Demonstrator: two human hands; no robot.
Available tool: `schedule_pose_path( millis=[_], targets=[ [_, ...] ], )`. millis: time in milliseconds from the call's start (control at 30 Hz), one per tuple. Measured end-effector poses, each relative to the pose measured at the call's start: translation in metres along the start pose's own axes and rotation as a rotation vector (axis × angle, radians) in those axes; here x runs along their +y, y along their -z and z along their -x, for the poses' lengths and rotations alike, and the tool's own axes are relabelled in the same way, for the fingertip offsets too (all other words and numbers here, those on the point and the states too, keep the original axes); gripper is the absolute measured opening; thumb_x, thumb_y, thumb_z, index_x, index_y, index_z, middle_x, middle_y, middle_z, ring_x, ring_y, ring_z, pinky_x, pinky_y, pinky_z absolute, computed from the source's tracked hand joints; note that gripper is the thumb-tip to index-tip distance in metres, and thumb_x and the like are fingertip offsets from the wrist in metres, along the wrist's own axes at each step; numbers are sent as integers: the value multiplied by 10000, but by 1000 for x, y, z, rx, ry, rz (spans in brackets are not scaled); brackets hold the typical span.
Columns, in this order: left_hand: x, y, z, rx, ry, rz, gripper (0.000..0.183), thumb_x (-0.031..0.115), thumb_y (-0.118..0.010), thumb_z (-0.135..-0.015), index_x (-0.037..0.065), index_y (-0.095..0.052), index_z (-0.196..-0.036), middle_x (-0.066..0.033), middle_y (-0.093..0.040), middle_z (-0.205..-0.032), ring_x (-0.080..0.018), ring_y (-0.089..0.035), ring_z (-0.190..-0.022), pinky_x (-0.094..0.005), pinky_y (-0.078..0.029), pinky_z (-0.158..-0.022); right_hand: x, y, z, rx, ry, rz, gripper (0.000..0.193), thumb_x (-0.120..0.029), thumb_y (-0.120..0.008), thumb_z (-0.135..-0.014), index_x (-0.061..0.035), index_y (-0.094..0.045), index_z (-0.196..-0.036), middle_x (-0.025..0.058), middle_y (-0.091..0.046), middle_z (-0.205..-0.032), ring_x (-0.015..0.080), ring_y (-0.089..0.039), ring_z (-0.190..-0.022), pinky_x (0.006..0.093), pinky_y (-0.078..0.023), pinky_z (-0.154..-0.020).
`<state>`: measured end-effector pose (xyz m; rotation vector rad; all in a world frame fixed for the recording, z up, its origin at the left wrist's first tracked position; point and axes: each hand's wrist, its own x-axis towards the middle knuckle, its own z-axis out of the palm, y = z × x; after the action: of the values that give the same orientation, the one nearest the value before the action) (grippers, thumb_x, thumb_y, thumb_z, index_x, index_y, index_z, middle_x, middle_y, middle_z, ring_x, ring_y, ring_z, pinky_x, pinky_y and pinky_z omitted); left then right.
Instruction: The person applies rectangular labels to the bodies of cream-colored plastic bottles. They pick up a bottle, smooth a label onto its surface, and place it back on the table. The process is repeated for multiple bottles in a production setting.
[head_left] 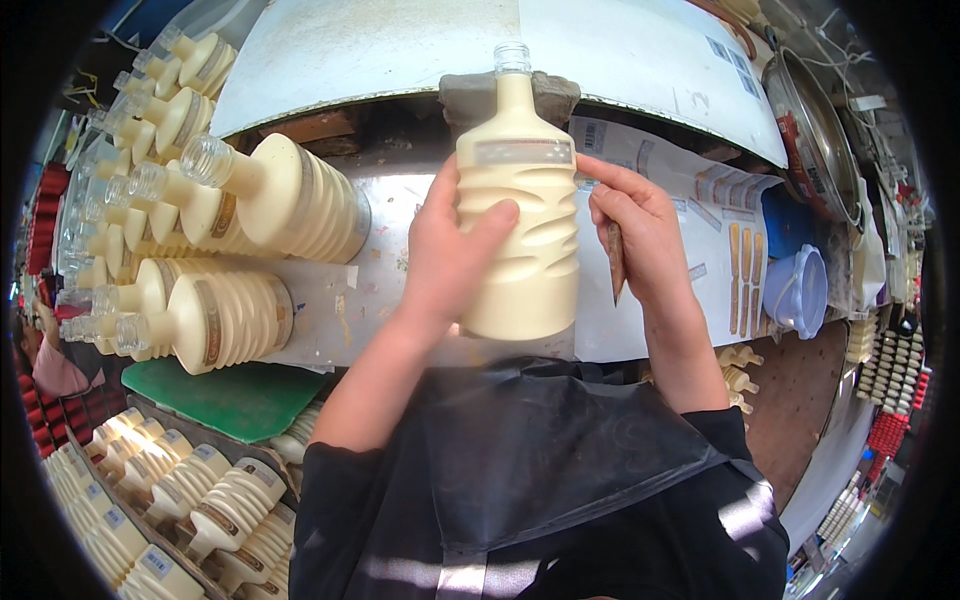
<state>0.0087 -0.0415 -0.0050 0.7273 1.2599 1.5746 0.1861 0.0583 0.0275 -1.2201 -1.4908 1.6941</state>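
Observation:
In the middle, a cream-coloured bottle with a clear glass neck and wavy ridges is held up, its neck pointing away from me. My left hand grips its left side, thumb lying across the front. A pale, see-through strip with small dots runs across the bottle's shoulder. My right hand is at the bottle's right edge, index finger stretched to touch it by the strip. Tucked in that hand's curled fingers is a thin brown pointed tool, tip down. Behind the neck sits a grey lump.
Several similar bottles lie stacked on the left, more at lower left. A green sheet is beside my left arm. Right of my hands are label strips, narrow gold-brown strips, a pale bucket and a metal basin.

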Motion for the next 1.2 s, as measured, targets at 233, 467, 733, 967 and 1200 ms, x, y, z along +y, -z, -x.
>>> schedule_pose_path(
  millis=[233, 467, 733, 967, 1200],
  targets=[
    [6, 5, -19, 38, -72, 195, 513, 257, -568, -1056, 47, -439, -1506, -92, -614, -1347, -155, -606, -1173, -316, -483, -1025, -6, -1, -16, -77, 82, 59, 409, -253, -628, -1022, 14, -605, -1332, 0, -669, -962, 60, -580, -868, 206, -468, -789],
    [5, 6, -35, 9, -30, 119, 281, 244, -491, -1115, 51, -567, -1305, -45, -647, -1155, -89, -601, -1029, -271, -518, -919, -5, -15, -28, -96, 84, -3, 390, -264, -672, -1015, 11, -626, -1286, 48, -715, -1000, 78, -642, -889, 236, -517, -800],
    [2, 7, -37, 3, -26, 159, 286, 240, -578, -1076, 32, -542, -1270, -65, -630, -1189, -101, -593, -1033, -269, -511, -912, 2, -16, -28, -70, 86, -21, 413, -274, -693, -1000, 16, -627, -1287, 42, -706, -967, 71, -632, -858, 231, -514, -775],
    [1, 4, -38, 32, -80, 117, 261, 249, -525, -1106, 42, -584, -1254, -41, -657, -1109, -77, -612, -991, -247, -530, -880, 5, -16, -31, -59, 93, -17, 432, -290, -699, -997, 18, -625, -1290, 26, -691, -925, 60, -615, -829, 224, -502, -748],
    [3, 5, -37, 34, -49, 104, 295, 269, -555, -1088, 21, -555, -1247, -67, -642, -1123, -94, -591, -1006, -264, -508, -895, 7, -16, -31, -55, 102, -34, 430, -294, -701, -997, 15, -627, -1287, 25, -691, -920, 60, -616, -827, 221, -499, -748]
  ],
)
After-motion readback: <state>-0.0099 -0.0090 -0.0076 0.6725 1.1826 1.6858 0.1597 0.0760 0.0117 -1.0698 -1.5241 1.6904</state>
